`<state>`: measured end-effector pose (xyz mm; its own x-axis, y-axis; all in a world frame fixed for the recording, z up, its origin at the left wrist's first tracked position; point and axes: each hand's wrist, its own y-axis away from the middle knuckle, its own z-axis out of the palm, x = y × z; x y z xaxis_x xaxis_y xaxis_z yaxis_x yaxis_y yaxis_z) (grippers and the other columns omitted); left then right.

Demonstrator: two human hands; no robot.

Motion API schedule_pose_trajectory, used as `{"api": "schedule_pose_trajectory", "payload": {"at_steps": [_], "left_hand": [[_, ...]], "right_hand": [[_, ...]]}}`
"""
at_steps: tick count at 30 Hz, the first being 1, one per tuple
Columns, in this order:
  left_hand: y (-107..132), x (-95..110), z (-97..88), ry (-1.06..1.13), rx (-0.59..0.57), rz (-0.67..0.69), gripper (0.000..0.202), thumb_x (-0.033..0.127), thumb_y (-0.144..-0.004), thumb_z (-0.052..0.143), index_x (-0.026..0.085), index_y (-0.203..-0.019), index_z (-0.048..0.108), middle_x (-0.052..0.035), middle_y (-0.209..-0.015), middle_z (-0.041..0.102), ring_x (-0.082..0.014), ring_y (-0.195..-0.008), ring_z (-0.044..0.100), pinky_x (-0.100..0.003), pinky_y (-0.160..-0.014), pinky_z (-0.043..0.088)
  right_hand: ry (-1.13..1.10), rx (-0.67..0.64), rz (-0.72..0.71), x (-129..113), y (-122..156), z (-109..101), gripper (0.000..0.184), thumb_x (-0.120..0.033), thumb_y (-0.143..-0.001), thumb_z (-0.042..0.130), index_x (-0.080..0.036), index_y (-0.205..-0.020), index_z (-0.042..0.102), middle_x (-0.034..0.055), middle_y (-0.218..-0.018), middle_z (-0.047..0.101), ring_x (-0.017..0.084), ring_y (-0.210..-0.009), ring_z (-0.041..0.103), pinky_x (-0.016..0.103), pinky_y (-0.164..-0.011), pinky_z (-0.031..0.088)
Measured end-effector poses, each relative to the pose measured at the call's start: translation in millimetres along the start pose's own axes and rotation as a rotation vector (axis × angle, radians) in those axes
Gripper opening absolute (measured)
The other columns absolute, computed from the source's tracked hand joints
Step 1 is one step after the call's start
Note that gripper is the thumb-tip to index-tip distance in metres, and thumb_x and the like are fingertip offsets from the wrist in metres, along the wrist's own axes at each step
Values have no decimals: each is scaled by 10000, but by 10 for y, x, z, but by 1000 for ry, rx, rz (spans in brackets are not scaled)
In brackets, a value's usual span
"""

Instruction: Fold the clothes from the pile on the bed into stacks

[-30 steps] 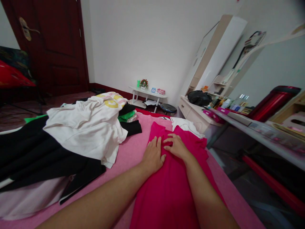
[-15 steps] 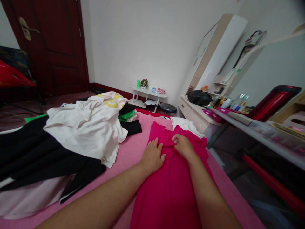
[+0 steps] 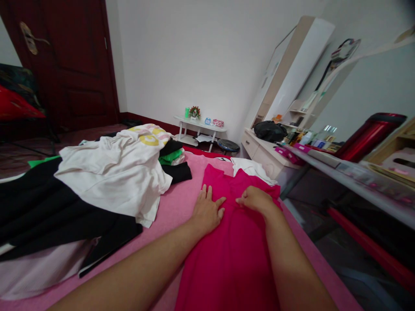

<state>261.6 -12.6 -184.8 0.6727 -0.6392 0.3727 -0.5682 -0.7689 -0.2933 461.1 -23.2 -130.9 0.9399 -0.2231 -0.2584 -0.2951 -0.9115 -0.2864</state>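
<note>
A bright pink garment (image 3: 231, 255), a top or a dress, is spread lengthwise on the pink bed cover (image 3: 181, 198), its neckline at the far end. My left hand (image 3: 207, 211) rests on its left side, fingers spread and palm down. On the right, my right hand (image 3: 256, 201) is closed, its fingers curled and the fingertips pinched at the cloth below the neckline. How much cloth is in that pinch is partly hidden. Beyond the garment lies a folded white cloth (image 3: 253, 168).
To the left are a heaped white T-shirt (image 3: 110, 172) and black clothes (image 3: 65, 211). A desk (image 3: 350, 172) with a red thermos (image 3: 372, 136) runs along the right. A low white table (image 3: 201, 124) and a round stool (image 3: 228, 145) stand by the wall.
My right hand has shifted a little right and nearer, and the raised fold at its fingertips has flattened. My left hand stays in place with its fingers spread wider.
</note>
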Motion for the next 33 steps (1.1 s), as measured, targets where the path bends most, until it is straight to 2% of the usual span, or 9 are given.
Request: {"api": "schedule_pose_trajectory", "payload": {"at_steps": [4,8,11,14,17,21,24,30,33], "left_hand": [[1,9,-6,0,-13,6,438,388,-886,466,338,-1317,526,-79,-1506,312,-388,-1395,177,-528,-1106,205],[2,11,-11,-16,-12,-8,434,391,-882,472,335,-1307,537,-89,-1500,324,-386,-1390,201,-510,-1109,206],[2,10,-9,-15,-10,-24,421,407,-882,472,364,-1294,544,-67,-1506,316,-381,-1387,216,-494,-1105,224],[1,8,2,-16,-11,-22,421,415,-883,474,374,-1297,537,-54,-1513,305,-369,-1388,222,-486,-1103,231],[4,4,14,-32,-15,-23,428,422,-891,462,364,-1311,525,-68,-1514,300,-370,-1386,225,-497,-1099,228],[14,1,14,-57,-19,-10,440,434,-901,444,355,-1330,505,-74,-1514,298,-362,-1386,229,-498,-1103,215],[18,1,3,-54,-24,-18,439,435,-896,449,364,-1326,506,-81,-1510,302,-370,-1385,231,-487,-1102,223],[18,9,-14,-30,-26,-22,436,442,-898,437,370,-1322,508,-72,-1522,279,-375,-1388,220,-476,-1106,223],[18,15,-24,-20,-34,-20,439,432,-896,436,360,-1322,512,-56,-1523,282,-376,-1389,216,-483,-1107,224]], "right_hand": [[32,2,-131,-248,-16,114,218,-346,-805,583,-202,-897,719,104,-968,712,255,-932,644,350,-809,467],[-64,-163,-217,-243,6,434,491,-390,-912,424,-186,-1357,472,108,-1412,462,257,-1313,401,471,-1070,301],[29,-219,39,-32,20,574,562,-466,-933,336,-183,-1417,382,115,-1511,282,325,-1400,212,650,-1063,168],[54,-99,157,125,17,582,550,-402,-923,375,-151,-1411,392,157,-1498,298,339,-1387,243,654,-1062,175],[-73,4,-41,110,6,585,527,-301,-903,408,-143,-1405,401,136,-1491,326,255,-1361,329,487,-1103,264],[-197,-84,-288,16,-21,648,401,-254,-881,437,-196,-1246,592,70,-1365,521,173,-1276,457,331,-1062,352],[-171,22,-160,81,-38,600,321,-242,-852,464,-210,-1073,695,76,-1208,640,197,-1144,568,338,-999,410],[-113,689,390,474,34,203,370,-237,-775,498,-197,-1115,639,122,-1302,538,296,-1183,492,427,-981,388],[-185,646,746,634,102,96,442,-281,-779,499,-213,-1212,559,157,-1307,515,321,-1152,515,421,-898,434]]}}
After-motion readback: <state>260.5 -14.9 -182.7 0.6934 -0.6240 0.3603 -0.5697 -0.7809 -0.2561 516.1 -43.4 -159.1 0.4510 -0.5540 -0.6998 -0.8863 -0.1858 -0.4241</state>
